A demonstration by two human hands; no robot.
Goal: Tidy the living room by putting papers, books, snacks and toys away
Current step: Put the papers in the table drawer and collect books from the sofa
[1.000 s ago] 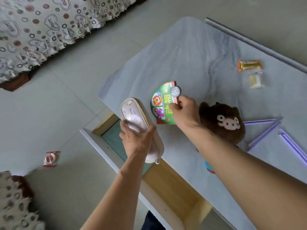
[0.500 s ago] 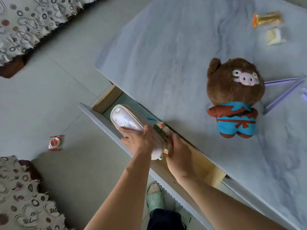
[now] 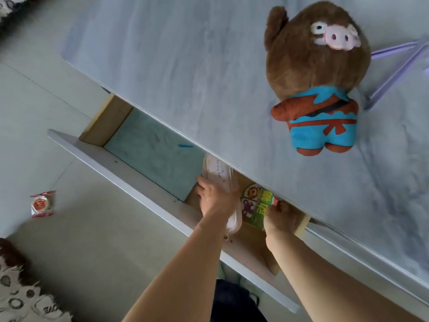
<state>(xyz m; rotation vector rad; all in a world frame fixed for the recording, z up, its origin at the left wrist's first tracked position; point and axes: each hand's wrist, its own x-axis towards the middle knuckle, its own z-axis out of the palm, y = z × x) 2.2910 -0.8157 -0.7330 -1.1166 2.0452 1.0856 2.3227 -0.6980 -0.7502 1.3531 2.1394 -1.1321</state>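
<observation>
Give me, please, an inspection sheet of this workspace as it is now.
Surface: grey marbled tabletop; open drawer below its edge.
Job's things: pale pencil case and green picture booklet inside the drawer; plush pig lying on the tabletop.
Clutter: red snack packet on the floor; purple rods beside the pig.
Hands: left hand grips the pencil case; right hand holds the booklet.
Cables: nothing seen.
Surroundings: tiled floor; patterned fabric at the corner.

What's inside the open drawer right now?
In the drawer: a pale pencil case under the left hand and a green booklet held by the right hand. The tabletop hides the back.
</observation>
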